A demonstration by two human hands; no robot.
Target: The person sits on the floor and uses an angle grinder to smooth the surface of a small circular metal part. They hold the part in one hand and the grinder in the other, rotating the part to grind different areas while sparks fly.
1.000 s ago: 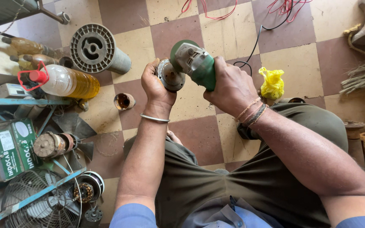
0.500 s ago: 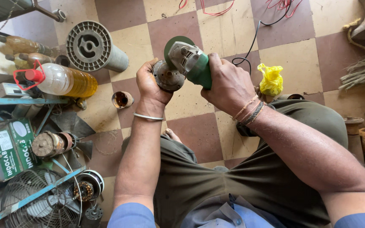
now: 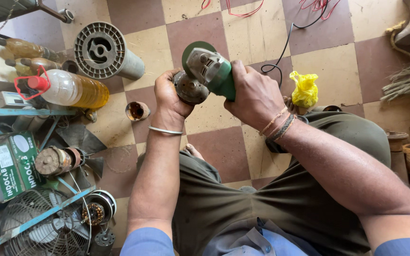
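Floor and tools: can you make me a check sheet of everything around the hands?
Surface: checkered tile floor, tan and maroon squares.
Job's things: green angle grinder held above the floor; round grey metal part against its head.
Clutter: plastic bottle of yellow oil, ribbed grey spool, small rusty cup, yellow plastic bag, fan cage, green box.
Hands: left hand cups the metal part; right hand grips the grinder body.
Cables: black cord and red wires on the floor.
Surroundings: broom bristles at right.
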